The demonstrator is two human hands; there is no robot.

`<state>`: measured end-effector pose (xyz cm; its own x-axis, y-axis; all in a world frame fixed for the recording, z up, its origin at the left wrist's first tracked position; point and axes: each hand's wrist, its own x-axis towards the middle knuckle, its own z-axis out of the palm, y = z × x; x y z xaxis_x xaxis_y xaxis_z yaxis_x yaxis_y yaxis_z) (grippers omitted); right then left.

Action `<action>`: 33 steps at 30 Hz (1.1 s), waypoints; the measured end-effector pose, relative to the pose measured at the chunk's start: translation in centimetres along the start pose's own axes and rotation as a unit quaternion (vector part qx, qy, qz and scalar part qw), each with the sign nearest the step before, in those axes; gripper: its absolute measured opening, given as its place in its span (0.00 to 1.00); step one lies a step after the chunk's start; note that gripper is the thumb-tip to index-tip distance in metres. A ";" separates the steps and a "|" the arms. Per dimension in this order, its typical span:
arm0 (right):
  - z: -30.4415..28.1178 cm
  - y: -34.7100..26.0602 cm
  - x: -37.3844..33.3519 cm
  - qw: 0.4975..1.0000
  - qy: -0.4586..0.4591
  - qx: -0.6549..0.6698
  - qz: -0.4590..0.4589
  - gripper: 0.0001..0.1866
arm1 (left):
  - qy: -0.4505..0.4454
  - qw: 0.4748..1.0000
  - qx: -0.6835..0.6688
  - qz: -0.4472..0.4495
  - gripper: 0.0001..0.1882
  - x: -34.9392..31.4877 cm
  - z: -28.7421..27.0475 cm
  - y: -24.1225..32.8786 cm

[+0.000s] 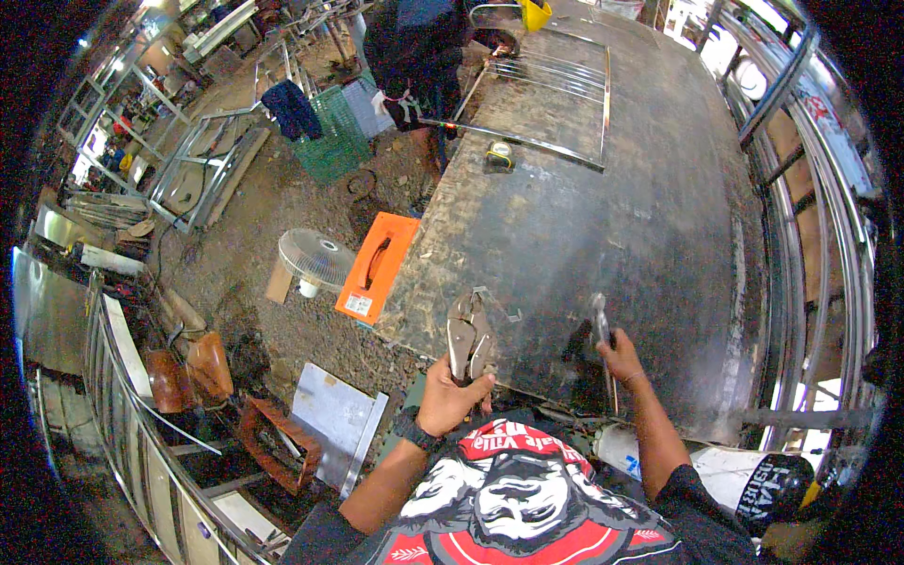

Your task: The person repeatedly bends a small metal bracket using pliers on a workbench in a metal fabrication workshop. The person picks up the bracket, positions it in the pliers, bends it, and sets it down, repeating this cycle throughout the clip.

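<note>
My left hand [448,400] is closed around silver locking pliers [468,331] at the near edge of the dark worktable [650,235]. Their jaws point away from me. Just beyond the jaws lies a small thin metal piece [513,314], too small to make out. Farther right, my right hand [620,358] grips a slim silver hand tool with a rounded head [599,306]. Its shaft runs through the fingers toward me; whether it is a hammer or a wrench I cannot tell.
An orange plastic float [394,254] lies at the table's left edge, near a fan head [318,256]. Farther off are a tape measure [500,156], a shiny metal frame [603,104] and a standing co-worker [410,56]. Metal bars [810,207] line the right side.
</note>
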<state>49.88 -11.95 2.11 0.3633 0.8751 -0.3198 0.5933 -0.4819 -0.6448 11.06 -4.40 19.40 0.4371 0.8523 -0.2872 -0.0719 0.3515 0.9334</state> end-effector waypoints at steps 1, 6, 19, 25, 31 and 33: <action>-1.0 -1.8 -0.1 0.994 -0.008 0.110 -0.010 0.23 | 0.015 1.000 -0.003 -0.003 0.12 0.0 -0.2 -0.3; -9.5 -18.6 -3.7 0.875 -0.112 0.470 -0.015 0.27 | 0.017 0.998 0.059 -0.006 0.10 0.8 -0.9 -0.5; -14.0 -35.0 -4.6 0.968 0.026 0.168 -0.183 0.31 | -0.008 0.996 0.084 -0.035 0.12 1.5 -3.3 1.3; -14.3 -35.3 -1.9 0.925 0.109 -0.045 -0.360 0.34 | -0.004 0.997 0.063 -0.036 0.13 2.0 -4.1 1.2; -12.9 -35.0 -2.3 0.966 -0.069 -0.017 -0.248 0.32 | -0.043 0.993 0.109 -0.021 0.09 2.6 -4.2 1.2; -13.1 -35.3 -1.6 0.967 -0.037 0.016 -0.251 0.32 | -0.023 0.998 0.053 -0.027 0.08 2.7 -4.1 1.1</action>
<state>37.77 3.08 34.44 -0.0180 0.9998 -0.0098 0.6580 0.0044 -0.7530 8.52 -0.15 18.78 0.4789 0.8136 -0.3297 0.0462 0.3517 0.9350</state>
